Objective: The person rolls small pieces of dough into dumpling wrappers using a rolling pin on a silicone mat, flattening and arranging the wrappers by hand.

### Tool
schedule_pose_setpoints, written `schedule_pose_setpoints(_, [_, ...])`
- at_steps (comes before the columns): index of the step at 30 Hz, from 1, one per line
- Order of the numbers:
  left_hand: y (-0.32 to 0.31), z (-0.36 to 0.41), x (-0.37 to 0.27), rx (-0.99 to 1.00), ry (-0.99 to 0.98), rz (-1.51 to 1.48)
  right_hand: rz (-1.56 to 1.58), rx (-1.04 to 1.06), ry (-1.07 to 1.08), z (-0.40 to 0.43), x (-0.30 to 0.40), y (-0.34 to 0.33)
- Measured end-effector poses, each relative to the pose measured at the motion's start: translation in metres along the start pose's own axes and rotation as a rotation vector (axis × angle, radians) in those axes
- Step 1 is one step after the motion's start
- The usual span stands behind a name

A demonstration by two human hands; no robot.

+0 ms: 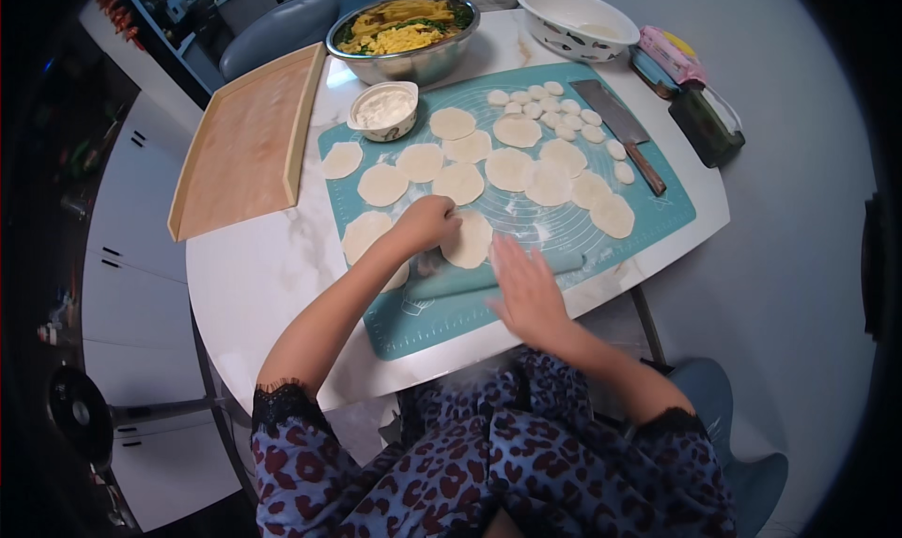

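Note:
My left hand [431, 222] has its fingers closed on the upper left edge of a round dough wrapper [468, 240]. My right hand [527, 288] lies palm down across a teal rolling pin [458, 281], with its fingers stretched out beside that wrapper; it looks slightly blurred. Both are over a teal silicone mat [437, 326] dusted with flour. Several flat dough rounds [382, 184] are spread on the mat beyond my hands, some overlapping. Small dough pieces [551, 104] cluster near the far right, beside a cleaver [612, 111] with a wooden handle.
A flour bowl [382, 111] stands at the mat's far left corner, with a steel bowl of yellow and green filling [416, 62] behind it. A wooden board [243, 143] lies at left. A white bowl [578, 23] and packages [673, 55] stand at the far right.

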State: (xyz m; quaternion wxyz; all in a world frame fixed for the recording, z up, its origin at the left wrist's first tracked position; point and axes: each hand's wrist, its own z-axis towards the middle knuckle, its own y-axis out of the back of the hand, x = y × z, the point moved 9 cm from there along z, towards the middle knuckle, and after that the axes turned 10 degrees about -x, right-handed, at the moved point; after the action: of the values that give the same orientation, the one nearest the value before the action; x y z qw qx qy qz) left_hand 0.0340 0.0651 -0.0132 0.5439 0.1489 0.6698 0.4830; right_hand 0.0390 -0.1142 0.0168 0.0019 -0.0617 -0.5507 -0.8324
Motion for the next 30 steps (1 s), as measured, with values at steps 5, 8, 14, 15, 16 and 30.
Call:
schedule_pose_setpoints(5, [-0.017,-0.015,0.004,0.226,0.384,-0.486,0.042,0.064,0.042,-0.013,0.000,0.003])
schedule_pose_setpoints(8, [-0.009,-0.006,-0.022,0.192,0.073,-0.044,-0.015,-0.050,-0.002,0.030,-0.025,-0.007])
schedule_pose_setpoints(14, [-0.009,-0.003,-0.016,0.107,-0.001,0.020,-0.041,-0.076,-0.007,0.038,-0.022,0.000])
schedule_pose_setpoints(15, [-0.005,-0.005,-0.016,0.057,-0.021,0.001,0.018,-0.051,0.013,0.026,-0.012,0.003])
schedule_pose_setpoints(16, [-0.002,-0.006,-0.019,0.009,-0.046,-0.021,0.073,-0.027,0.031,0.014,-0.007,0.005])
schedule_pose_setpoints(30, [-0.012,0.019,-0.059,-0.077,-0.086,-0.152,0.161,-0.131,0.165,-0.011,-0.047,0.016])
